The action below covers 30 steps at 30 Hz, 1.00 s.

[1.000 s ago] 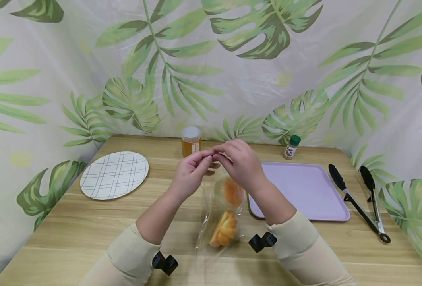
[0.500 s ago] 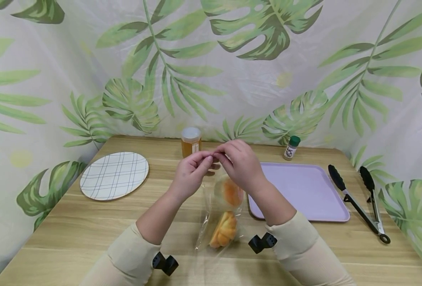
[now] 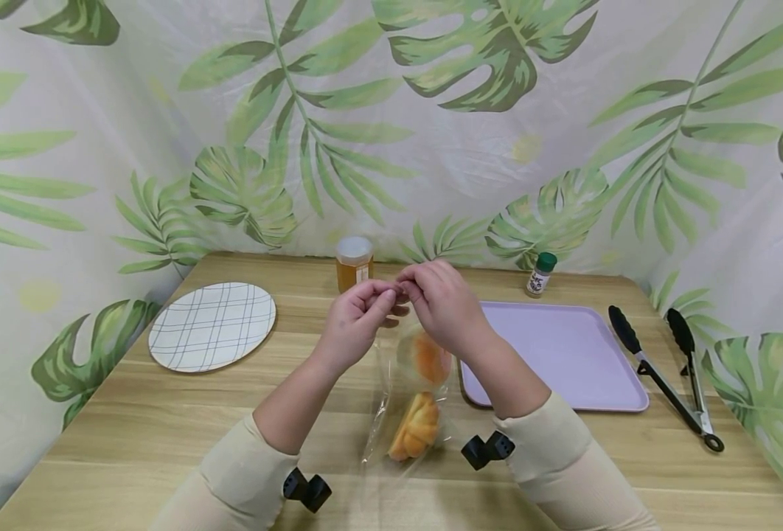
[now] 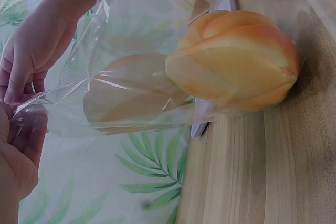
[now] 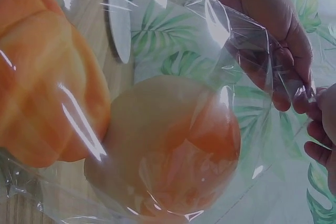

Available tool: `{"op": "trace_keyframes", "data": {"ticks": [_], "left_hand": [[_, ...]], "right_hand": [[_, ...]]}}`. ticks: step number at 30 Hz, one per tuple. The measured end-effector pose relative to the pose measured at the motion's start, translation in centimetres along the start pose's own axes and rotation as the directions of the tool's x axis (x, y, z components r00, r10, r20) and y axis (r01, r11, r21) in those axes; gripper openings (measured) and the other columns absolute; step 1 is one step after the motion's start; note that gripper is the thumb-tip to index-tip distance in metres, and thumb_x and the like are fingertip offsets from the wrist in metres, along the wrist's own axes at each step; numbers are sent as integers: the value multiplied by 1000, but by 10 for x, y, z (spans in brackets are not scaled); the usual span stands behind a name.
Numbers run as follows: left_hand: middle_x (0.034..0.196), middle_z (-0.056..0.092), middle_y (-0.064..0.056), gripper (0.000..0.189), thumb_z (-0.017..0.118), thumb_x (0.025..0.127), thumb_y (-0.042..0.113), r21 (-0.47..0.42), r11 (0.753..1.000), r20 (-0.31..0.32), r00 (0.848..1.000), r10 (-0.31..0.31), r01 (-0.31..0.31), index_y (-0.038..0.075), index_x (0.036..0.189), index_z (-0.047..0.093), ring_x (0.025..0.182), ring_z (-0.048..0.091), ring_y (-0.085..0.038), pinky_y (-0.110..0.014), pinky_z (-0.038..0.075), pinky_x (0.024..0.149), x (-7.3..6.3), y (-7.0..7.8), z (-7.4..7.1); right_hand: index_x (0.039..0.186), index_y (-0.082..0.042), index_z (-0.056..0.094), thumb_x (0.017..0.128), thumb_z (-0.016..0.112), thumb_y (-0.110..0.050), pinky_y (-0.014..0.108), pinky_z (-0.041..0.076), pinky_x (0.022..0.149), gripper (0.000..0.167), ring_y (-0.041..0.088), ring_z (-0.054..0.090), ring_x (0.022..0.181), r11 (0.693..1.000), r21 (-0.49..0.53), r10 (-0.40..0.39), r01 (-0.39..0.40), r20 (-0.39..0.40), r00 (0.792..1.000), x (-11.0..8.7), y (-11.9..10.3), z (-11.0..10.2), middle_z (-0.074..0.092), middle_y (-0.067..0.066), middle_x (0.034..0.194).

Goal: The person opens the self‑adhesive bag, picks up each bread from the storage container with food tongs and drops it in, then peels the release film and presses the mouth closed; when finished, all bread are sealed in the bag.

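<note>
Two breads sit in a clear plastic bag (image 4: 94, 45) between my forearms. The nearer one is a ridged golden bun (image 3: 416, 428), close over the wood in the left wrist view. Beyond it is a round bread (image 5: 168, 145), pale with an orange patch. Both hands meet at the bag's far end, where the film is drawn into a narrow gather. My left hand (image 3: 355, 324) pinches this gather between thumb and forefinger. From the other side, my right hand (image 3: 447, 306) pinches it too, fingertips right against the left ones.
A lilac tray (image 3: 560, 361) lies to the right, with black-tipped tongs (image 3: 666, 383) beyond it. At the back stand an amber jar (image 3: 354, 265) and a green-capped shaker (image 3: 541, 275). A checked plate (image 3: 212, 327) is at left on the wooden table (image 3: 133, 442).
Only my fingertips shift slightly at the gathered end of the bag, the right ones a little to the right. The breads and everything else stay in place.
</note>
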State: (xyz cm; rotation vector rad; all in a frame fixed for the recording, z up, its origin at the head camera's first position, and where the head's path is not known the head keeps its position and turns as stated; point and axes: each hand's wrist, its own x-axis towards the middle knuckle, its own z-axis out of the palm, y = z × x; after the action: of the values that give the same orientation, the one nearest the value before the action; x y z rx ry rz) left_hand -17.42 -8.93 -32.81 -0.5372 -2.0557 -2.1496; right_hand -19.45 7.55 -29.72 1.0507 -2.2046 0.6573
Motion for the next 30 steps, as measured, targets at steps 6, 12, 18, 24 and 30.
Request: {"op": "trace_keyframes", "data": {"ticks": [6,12,18,24,30], "left_hand": [[109,66,-32,20,51,99,3,-3,1000,0,1000,8,-8,-14,107,57,81,69,-4,-26,60,72,0,0,0],[110,66,-33,20,52,99,4,-1,1000,3,1000,12,-12,-12,110,58,81,70,-4,-27,60,72,-1,1,0],[113,65,-34,24,51,100,6,1,1000,17,1000,8,-8,-9,118,57,83,70,-5,-26,60,73,-1,0,0],[109,67,-33,23,50,101,7,11,1000,7,1000,11,-11,-10,116,57,82,70,-5,-27,60,73,-1,1,0],[97,70,-26,20,51,100,6,33,999,-9,1000,24,-24,-9,112,57,82,70,-3,-28,61,73,-2,1,0]], "right_hand": [[107,1,65,97,55,-4,41,50,90,15,28,61,90,1000,5,5,-5,4,1000,0,-1,-2,69,11,92],[107,1,64,95,57,-2,40,49,85,14,28,59,87,1000,13,24,-24,-9,1000,0,-2,-1,68,12,91],[104,0,63,94,58,-4,38,49,78,11,26,57,84,996,28,84,-84,-5,996,0,-3,-2,68,11,90],[104,-2,62,93,60,-6,40,50,84,13,26,60,89,992,78,99,-100,17,995,-3,-1,-4,68,11,92],[108,-2,62,89,72,-17,42,49,85,26,27,58,90,980,121,146,-156,85,986,-4,-2,-9,64,9,86]]}}
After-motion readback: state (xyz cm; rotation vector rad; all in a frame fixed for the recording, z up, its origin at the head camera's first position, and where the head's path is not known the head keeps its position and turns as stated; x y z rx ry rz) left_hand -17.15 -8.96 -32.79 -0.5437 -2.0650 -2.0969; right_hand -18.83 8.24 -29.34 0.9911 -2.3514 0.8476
